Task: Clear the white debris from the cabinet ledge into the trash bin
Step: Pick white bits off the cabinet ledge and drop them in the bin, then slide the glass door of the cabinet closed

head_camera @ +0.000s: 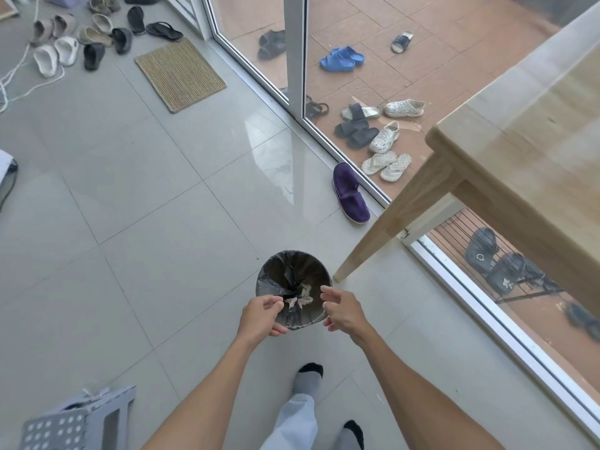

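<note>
A small round trash bin [293,271] lined with a black bag stands on the grey floor tiles beside a table leg. White debris [302,298] lies at the bottom of the bag. My left hand [263,315] hovers over the bin's near left rim, fingers curled with the fingertips pinched close together; I cannot tell whether anything is between them. My right hand [341,308] is over the near right rim, fingers spread and empty. The cabinet ledge is out of view.
A light wooden table [519,151] juts in from the right, its leg [389,222] ending beside the bin. A purple slipper [349,193] lies by the glass door track. A grey perforated step stool [74,420] stands at lower left. Shoes and a woven doormat [180,74] lie far left.
</note>
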Demonstrator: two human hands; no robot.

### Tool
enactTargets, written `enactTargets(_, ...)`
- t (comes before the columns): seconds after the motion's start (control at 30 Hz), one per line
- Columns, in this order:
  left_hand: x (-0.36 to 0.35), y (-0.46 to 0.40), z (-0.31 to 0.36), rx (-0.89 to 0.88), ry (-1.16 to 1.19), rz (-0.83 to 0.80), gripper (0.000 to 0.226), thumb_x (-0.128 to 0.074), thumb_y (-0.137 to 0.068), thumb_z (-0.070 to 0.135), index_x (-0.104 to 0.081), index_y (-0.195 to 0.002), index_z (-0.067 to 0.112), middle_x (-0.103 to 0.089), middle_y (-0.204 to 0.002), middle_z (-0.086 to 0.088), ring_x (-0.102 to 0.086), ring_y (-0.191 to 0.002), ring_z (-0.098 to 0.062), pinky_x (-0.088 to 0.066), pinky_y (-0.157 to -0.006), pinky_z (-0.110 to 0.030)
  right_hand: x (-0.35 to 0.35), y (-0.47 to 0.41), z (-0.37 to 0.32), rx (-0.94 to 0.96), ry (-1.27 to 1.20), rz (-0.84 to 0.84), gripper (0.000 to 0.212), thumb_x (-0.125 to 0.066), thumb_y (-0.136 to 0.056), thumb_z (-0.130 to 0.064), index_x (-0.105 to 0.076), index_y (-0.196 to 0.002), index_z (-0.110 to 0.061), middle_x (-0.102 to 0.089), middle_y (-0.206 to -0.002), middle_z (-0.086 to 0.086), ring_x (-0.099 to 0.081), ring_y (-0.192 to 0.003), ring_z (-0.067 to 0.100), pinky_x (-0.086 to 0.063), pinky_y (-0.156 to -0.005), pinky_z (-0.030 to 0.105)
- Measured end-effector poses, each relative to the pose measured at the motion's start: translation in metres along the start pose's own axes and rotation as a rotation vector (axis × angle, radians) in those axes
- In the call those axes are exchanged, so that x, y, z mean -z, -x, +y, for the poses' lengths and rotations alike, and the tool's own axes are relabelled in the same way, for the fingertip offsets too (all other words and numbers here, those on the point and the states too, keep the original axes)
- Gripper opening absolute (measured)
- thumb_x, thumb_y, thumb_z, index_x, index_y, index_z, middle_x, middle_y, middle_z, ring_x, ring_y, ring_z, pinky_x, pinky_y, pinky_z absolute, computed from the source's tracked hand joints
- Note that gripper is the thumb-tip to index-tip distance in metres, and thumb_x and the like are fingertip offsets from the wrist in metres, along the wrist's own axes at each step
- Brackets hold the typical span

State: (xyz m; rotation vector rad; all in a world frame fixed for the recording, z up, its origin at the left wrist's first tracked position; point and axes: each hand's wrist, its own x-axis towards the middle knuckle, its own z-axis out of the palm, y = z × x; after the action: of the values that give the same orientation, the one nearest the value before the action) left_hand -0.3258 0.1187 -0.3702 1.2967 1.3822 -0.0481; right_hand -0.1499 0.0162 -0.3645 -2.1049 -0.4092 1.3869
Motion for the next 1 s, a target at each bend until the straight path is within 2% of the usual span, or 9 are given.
enactTargets(0.2, 0.009, 0.013, 0.008, -0.046, -0.073, -0.004, 0.022, -0.057, -0.095, 0.023, -0.068, -0.113, 0.014, -0.068, -0.114, -0.006, -0.075, -0.062, -0.023, -0.061, -0.063, -0.034, 0.012, 0.016, -0.011, 0.059, 0.097, 0.022, 0.045, -0.05, -0.095, -0.016, -0.051, -0.14, -0.019, -0.061, -0.129, 0.007, -0.068, -0.064, 0.017, -0.056, -0.054, 0.023)
enactTargets(0.3, 0.021, 0.023, 0.024, -0.101, -0.132, -0.002, 0.018, -0.057, -0.096, 0.024, -0.07, -0.106, 0.018, -0.07, -0.108, -0.004, -0.075, -0.072, -0.02, -0.06, -0.069, -0.032, 0.024, 0.03, -0.027, 0.078, 0.136, 0.039, 0.049, -0.057, -0.091, -0.027, -0.052, -0.14, -0.02, -0.062, -0.128, 0.008, -0.067, -0.093, 0.021, -0.06, -0.078, 0.032)
enactTargets(0.37, 0.034, 0.029, 0.04, -0.164, -0.22, -0.017, 0.018, -0.056, -0.095, 0.026, -0.071, -0.102, 0.022, -0.072, -0.106, -0.003, -0.071, -0.092, -0.019, -0.057, -0.079, -0.032, 0.034, 0.042, -0.045, 0.115, 0.201, 0.045, 0.052, -0.058, -0.091, -0.032, -0.051, -0.141, -0.017, -0.059, -0.136, 0.01, -0.06, -0.116, 0.024, -0.05, -0.096, 0.033)
enactTargets(0.47, 0.056, 0.04, 0.072, -0.237, -0.307, -0.026, 0.022, -0.055, -0.096, 0.025, -0.072, -0.107, 0.018, -0.071, -0.111, -0.002, -0.063, -0.106, -0.017, -0.047, -0.079, -0.022, 0.049, 0.06, -0.079, 0.191, 0.317, 0.035, 0.06, -0.058, -0.091, -0.037, -0.043, -0.146, -0.016, -0.048, -0.149, 0.007, -0.046, -0.135, 0.024, -0.038, -0.109, 0.036)
enactTargets(0.57, 0.078, 0.056, 0.114, -0.328, -0.377, -0.004, 0.024, -0.053, -0.098, 0.025, -0.07, -0.113, 0.016, -0.069, -0.113, -0.002, -0.062, -0.106, -0.017, -0.045, -0.076, -0.019, 0.065, 0.079, -0.116, 0.259, 0.365, 0.059, 0.064, -0.059, -0.09, -0.041, -0.041, -0.147, -0.018, -0.042, -0.154, 0.003, -0.04, -0.14, 0.022, -0.033, -0.113, 0.038)
enactTargets(0.63, 0.091, 0.069, 0.145, -0.394, -0.404, 0.019, 0.025, -0.053, -0.098, 0.026, -0.07, -0.114, 0.017, -0.068, -0.114, -0.002, -0.061, -0.105, -0.016, -0.046, -0.081, -0.024, 0.075, 0.094, -0.143, 0.309, 0.377, 0.086, 0.064, -0.059, -0.089, -0.041, -0.041, -0.147, -0.019, -0.041, -0.154, 0.003, -0.039, -0.14, 0.022, -0.033, -0.112, 0.035)
enactTargets(0.77, 0.113, 0.097, 0.206, -0.532, -0.446, 0.062, 0.022, -0.056, -0.096, 0.028, -0.071, -0.11, 0.022, -0.069, -0.113, -0.003, -0.064, -0.102, -0.016, -0.05, -0.085, -0.029, 0.098, 0.131, -0.193, 0.41, 0.385, 0.129, 0.064, -0.061, -0.087, -0.04, -0.044, -0.146, -0.021, -0.049, -0.146, 0.001, -0.051, -0.123, 0.017, -0.039, -0.097, 0.027)
enactTargets(0.93, 0.128, 0.141, 0.28, -0.703, -0.497, 0.097, 0.025, -0.058, -0.095, 0.025, -0.07, -0.115, 0.016, -0.069, -0.112, -0.006, -0.064, -0.106, -0.02, -0.053, -0.09, -0.034, 0.135, 0.174, -0.249, 0.548, 0.423, 0.231, 0.055, -0.064, -0.085, -0.037, -0.053, -0.137, -0.022, -0.055, -0.142, 0.004, -0.053, -0.129, 0.022, -0.04, -0.108, 0.033)
enactTargets(1.0, 0.129, 0.159, 0.307, -0.777, -0.499, 0.121, 0.024, -0.059, -0.095, 0.023, -0.07, -0.114, 0.012, -0.069, -0.112, -0.007, -0.064, -0.108, -0.021, -0.05, -0.092, -0.032, 0.153, 0.198, -0.266, 0.592, 0.414, 0.284, 0.055, -0.065, -0.089, -0.031, -0.049, -0.141, -0.022, -0.052, -0.145, 0.006, -0.05, -0.132, 0.023, -0.037, -0.111, 0.033)
